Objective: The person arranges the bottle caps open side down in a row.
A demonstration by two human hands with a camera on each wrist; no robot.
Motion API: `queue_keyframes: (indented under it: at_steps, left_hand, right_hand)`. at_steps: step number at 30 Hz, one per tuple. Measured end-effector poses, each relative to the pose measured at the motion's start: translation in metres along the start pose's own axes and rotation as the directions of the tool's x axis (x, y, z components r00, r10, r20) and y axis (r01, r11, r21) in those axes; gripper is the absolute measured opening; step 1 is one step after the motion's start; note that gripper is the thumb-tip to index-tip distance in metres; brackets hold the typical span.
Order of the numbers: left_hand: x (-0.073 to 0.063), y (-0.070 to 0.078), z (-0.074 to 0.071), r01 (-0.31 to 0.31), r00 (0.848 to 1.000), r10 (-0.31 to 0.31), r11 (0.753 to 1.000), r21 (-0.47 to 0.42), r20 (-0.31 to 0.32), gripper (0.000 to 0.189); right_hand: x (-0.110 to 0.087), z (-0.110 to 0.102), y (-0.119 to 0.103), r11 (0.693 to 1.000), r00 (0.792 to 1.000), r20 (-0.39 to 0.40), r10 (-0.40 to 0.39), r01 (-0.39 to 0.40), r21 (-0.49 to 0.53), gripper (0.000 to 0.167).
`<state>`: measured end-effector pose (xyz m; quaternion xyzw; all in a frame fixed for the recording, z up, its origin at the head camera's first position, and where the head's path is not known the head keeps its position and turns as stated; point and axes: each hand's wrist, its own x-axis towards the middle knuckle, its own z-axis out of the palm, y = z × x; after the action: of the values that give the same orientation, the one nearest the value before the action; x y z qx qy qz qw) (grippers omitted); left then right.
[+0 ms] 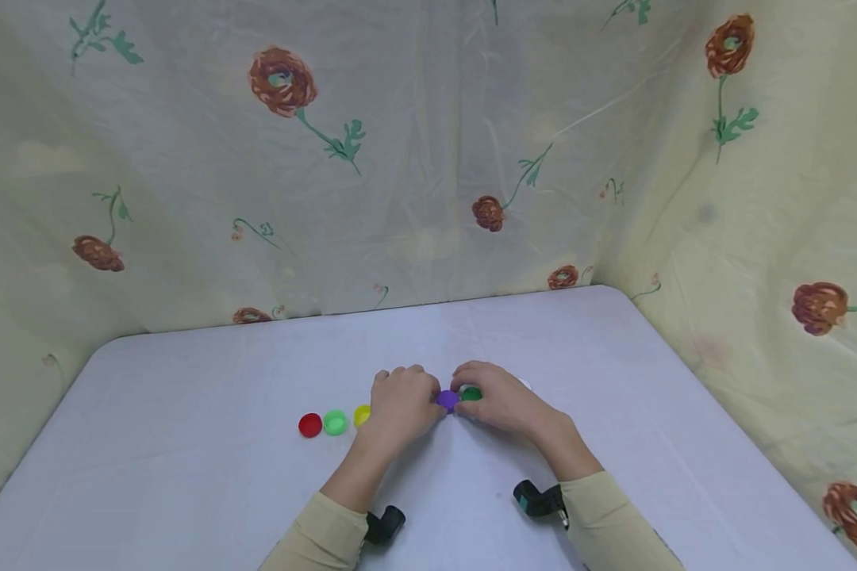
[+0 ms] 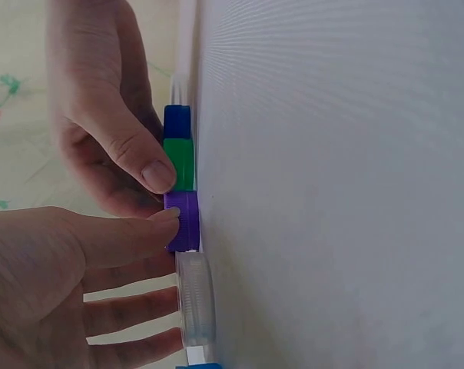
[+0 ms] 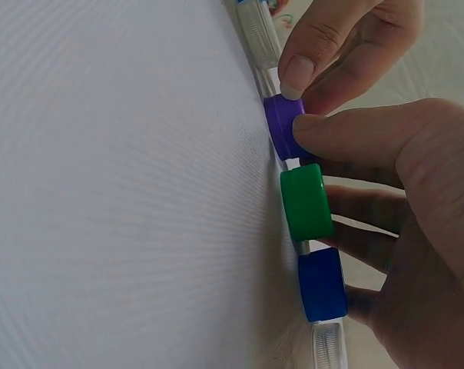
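A purple bottle cap (image 1: 447, 401) lies on the table between my two hands. My left hand (image 1: 403, 404) pinches its left side, the thumb (image 2: 167, 219) on the near face. From the other side my right hand (image 1: 501, 399) holds the same cap, its thumb (image 3: 313, 129) against it. Right of the purple cap are a dark green cap (image 3: 306, 203) and a dark blue cap (image 3: 322, 284), near the right hand's other fingers. A clear cap (image 2: 195, 298) stands left of the purple one, by the left hand's fingers.
Red (image 1: 310, 425), light green (image 1: 335, 422) and yellow (image 1: 361, 415) caps continue the row leftward. Another clear cap (image 3: 329, 346) follows the dark blue one. The white table (image 1: 186, 476) meets a flowered cloth (image 1: 414, 159) at its back edge.
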<state>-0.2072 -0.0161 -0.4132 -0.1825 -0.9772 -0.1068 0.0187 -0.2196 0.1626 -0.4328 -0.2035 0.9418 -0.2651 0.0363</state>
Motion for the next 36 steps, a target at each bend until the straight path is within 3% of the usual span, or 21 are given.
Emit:
queue_keyframes:
  at_steps: [17,28,36]
  left_hand:
    - [-0.002,-0.009,-0.006,0.034,0.999,-0.034,0.999,-0.029,0.021,0.028]
    - [-0.008,-0.016,-0.012,0.039,0.999,-0.038,0.997,-0.067,0.021,0.032]
    - [-0.01,-0.021,-0.012,0.082,0.996,-0.078,0.994,-0.068,0.048,0.032]
  right_hand:
    - [0.004,0.002,-0.006,0.999,1.0,0.006,0.028,-0.028,0.024,0.032]
    - [0.006,0.006,-0.012,1.0,1.0,0.004,0.001,-0.002,0.022,0.033]
    - [0.006,0.005,-0.017,0.999,0.999,0.016,-0.033,0.033,-0.013,0.032]
